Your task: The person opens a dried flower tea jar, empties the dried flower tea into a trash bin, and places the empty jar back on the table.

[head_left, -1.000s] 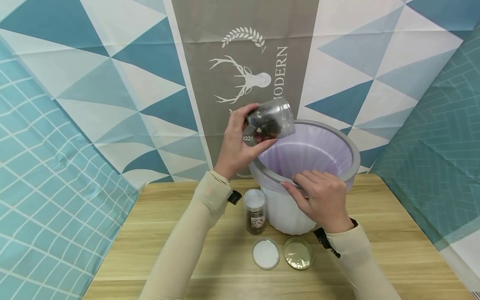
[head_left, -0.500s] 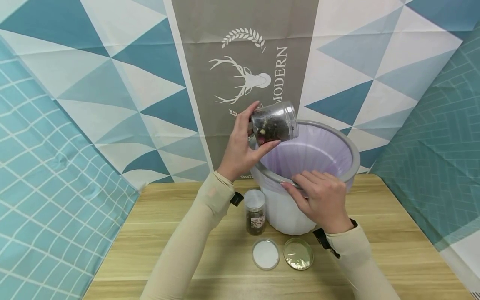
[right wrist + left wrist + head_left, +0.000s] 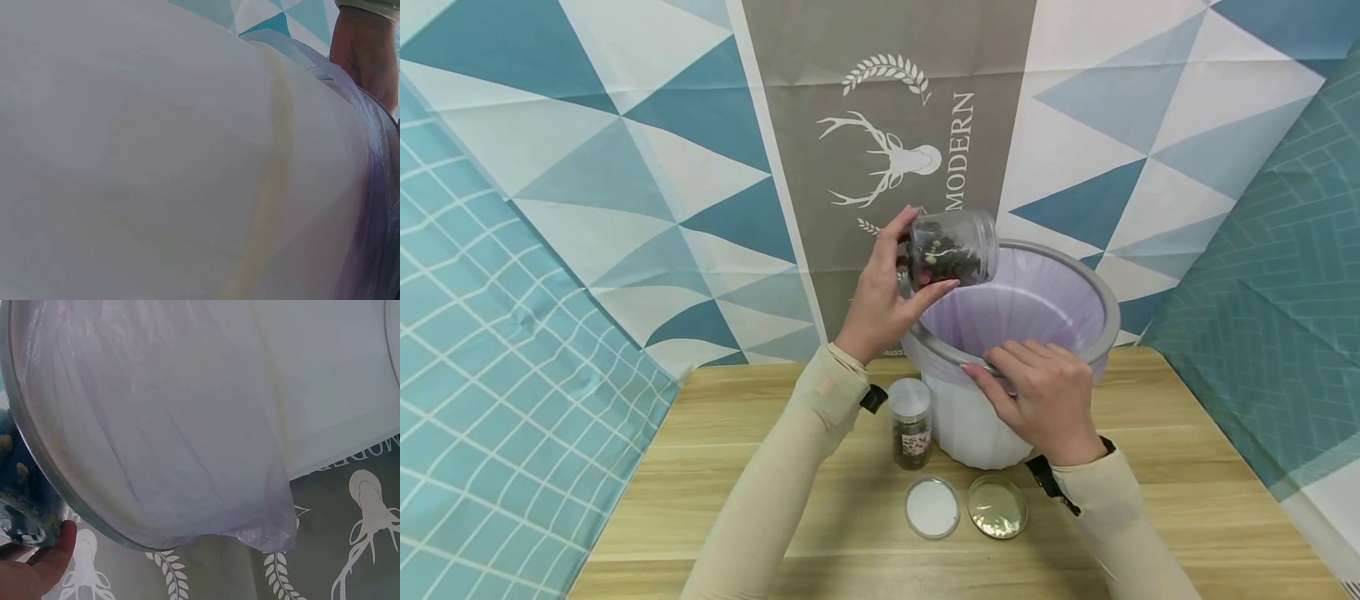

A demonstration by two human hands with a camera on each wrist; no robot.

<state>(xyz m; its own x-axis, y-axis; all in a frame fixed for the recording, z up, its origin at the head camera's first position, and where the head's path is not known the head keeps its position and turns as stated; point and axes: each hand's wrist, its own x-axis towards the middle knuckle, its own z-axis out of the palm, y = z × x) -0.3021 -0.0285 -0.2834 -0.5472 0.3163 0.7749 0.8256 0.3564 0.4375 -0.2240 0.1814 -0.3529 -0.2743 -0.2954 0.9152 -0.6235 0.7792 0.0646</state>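
Backdrop [image 3: 685, 125]: patterned cloth, rising directly behind the work; we count it the limit on any move away from the person.

Counter [image 3: 752, 475]: wood-grained, one. Its left and right edges lie well apart from the pieces; its back edge meets the backdrop.

Bin [image 3: 973, 417]: white, upright near the back of the counter, fitted with a thin purple liner [image 3: 962, 312] under a grey rim [image 3: 1110, 308]. We judge it light and apt to tip, best held at the rim; the liner we judge soft and easily snagged.

Right grip [image 3: 1041, 396]: bare hand, fingers curled over the near rim, grasping it.

Left grip [image 3: 880, 304]: bare hand, clasped about the base end of a jar, thumb below.

Held jar [image 3: 953, 247]: clear, lying nearly on its side in the air, mouth toward the bin at the rim's far left. Dark loose pieces rest along its lower wall. We judge it light, smooth and a little slippery; the base end is the sound hold, leaving the mouth free. Open room lies rightward, over the bin.

Standing jar [image 3: 912, 437]: lidded, upright, just beside the bin.

Discs, two, flat on the counter, near each other: white disc [image 3: 932, 508]; gold-tinted disc [image 3: 997, 507].
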